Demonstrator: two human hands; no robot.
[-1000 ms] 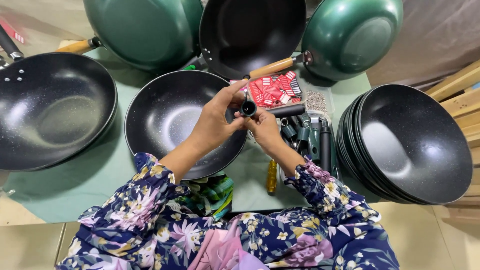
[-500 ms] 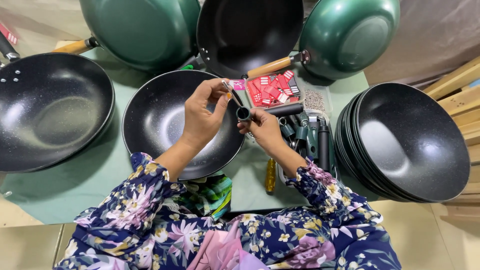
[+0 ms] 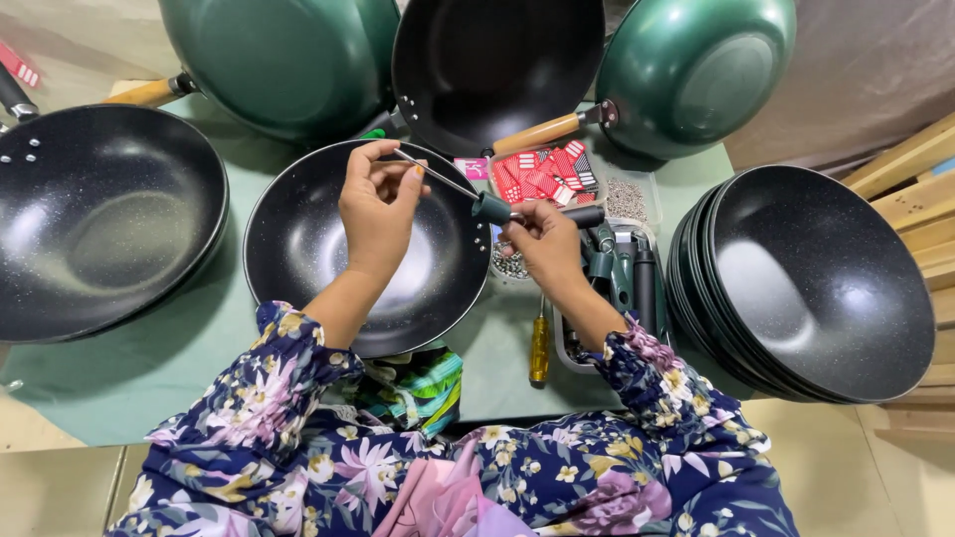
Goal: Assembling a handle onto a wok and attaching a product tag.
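Rod [image 3: 438, 177] between left hand [image 3: 376, 204] grip and handle [image 3: 537, 212] in right hand [image 3: 545, 249].

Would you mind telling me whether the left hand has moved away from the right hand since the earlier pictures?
Yes. The left hand has drawn back to the left, over the black pan, sliding a thin metal rod out of the handle piece in the right hand.

A big black wok [image 3: 95, 214] sits on the green tabletop [image 3: 119, 373]. Two green woks [image 3: 284, 55] [image 3: 696, 70] lean at the back with a black one [image 3: 497, 60] between them. A stack of black woks [image 3: 816, 278] stands near red packets [image 3: 537, 174] and a yellow screwdriver [image 3: 538, 350].
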